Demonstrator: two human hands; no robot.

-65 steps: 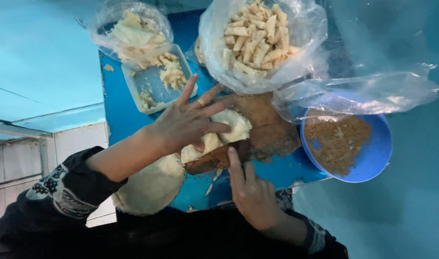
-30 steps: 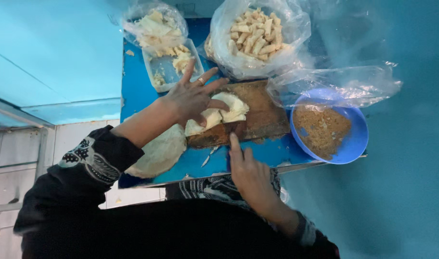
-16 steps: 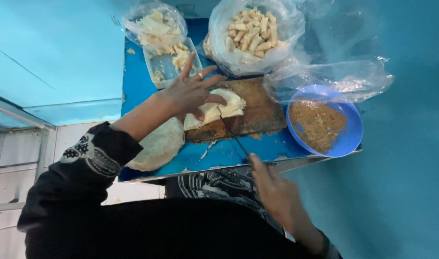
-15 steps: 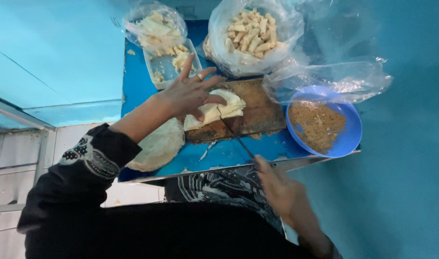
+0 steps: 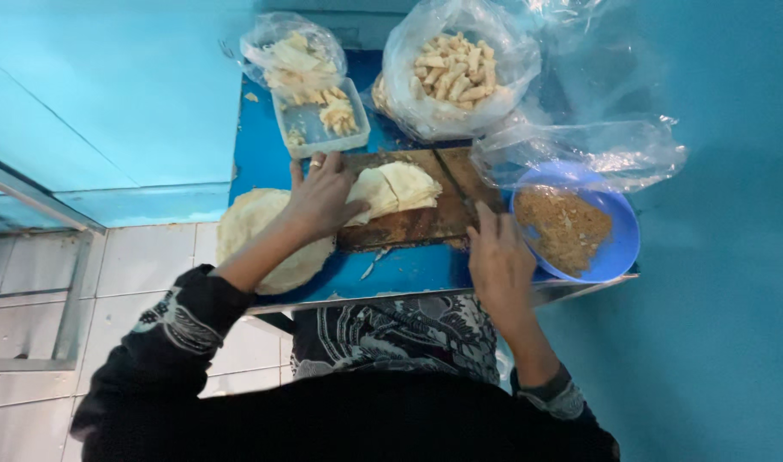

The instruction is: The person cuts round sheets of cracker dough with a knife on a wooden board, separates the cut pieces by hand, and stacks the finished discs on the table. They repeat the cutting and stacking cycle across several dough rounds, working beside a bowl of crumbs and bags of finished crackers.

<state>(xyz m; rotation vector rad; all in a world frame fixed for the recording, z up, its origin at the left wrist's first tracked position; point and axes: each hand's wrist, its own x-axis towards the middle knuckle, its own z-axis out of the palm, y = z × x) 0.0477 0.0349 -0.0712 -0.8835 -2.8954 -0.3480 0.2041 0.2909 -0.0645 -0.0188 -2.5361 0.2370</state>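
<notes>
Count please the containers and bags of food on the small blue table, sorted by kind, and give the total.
Clear plastic bags with pale food pieces: 2
Round blue plastic bowl of brown crumbs: 1
Square clear plastic tray with pale pieces: 1
Total: 4

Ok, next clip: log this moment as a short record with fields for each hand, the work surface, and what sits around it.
left hand: flat on cut pale dough sheets
right hand: holds a knife, blade across the wooden board
surface: small blue table
beside left arm: stack of round dough sheets
far side: bag of rolled pieces, clear tray
right side: blue bowl of brown filling
</notes>
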